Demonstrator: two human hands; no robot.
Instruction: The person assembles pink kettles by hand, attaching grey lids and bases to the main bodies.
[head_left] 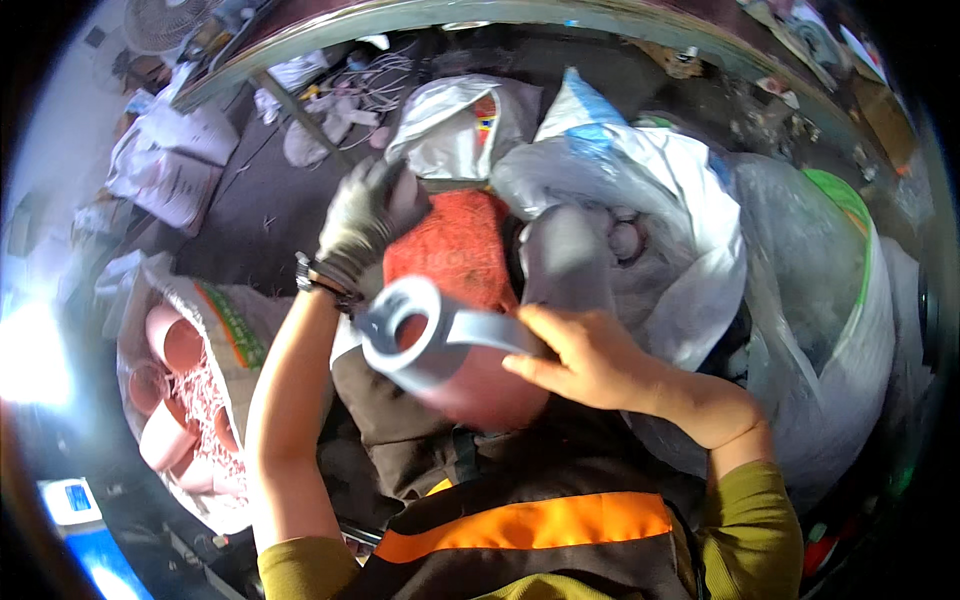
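My left hand point(362, 218), in a dark grey work glove with a watch at the wrist, grips the upper left edge of an orange-red mesh sack point(455, 250) that lies between my arms. My bare right hand point(590, 362) holds a grey plastic pipe fitting point(425, 335), a curved piece with a round open end turned toward me, just above the sack's lower part. A second grey pipe piece point(565, 258) stands up right behind it, beside the sack.
A large white plastic bag point(680, 200) with pale fittings inside sits behind my right hand, and a clear bag point(830, 290) to the right. At lower left an open sack point(215, 330) holds several pink pipe fittings point(175, 345). Papers and cables lie on the dark floor at the back left.
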